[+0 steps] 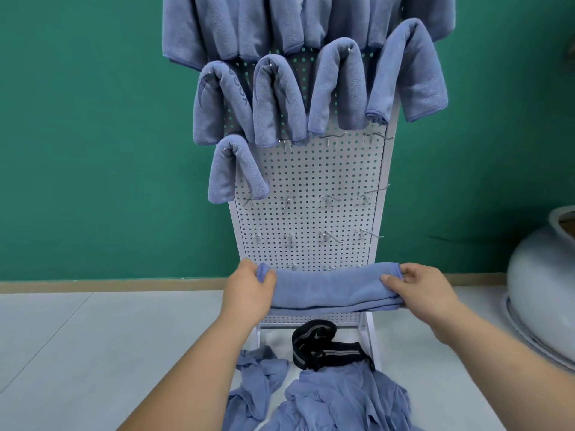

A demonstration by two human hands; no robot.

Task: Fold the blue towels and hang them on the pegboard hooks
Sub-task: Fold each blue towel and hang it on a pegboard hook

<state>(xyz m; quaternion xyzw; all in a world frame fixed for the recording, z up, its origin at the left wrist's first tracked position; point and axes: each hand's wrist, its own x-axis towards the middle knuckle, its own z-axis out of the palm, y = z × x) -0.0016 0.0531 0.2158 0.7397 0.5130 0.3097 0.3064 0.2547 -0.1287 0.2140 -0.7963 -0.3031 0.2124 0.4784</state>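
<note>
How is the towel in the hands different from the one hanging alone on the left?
The held towel stretches sideways as a folded band; the lone hanging towel hangs bent in an upside-down U. The left hand and right hand grip the held towel's ends; no hand touches the lone hanging towel. The held towel is low before the pegboard, the lone hanging towel higher. Both are blue and folded.

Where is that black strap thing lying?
In the head view, the black strap lies low and centre, at the foot of the pegboard, just behind the pile of loose blue towels.
</note>
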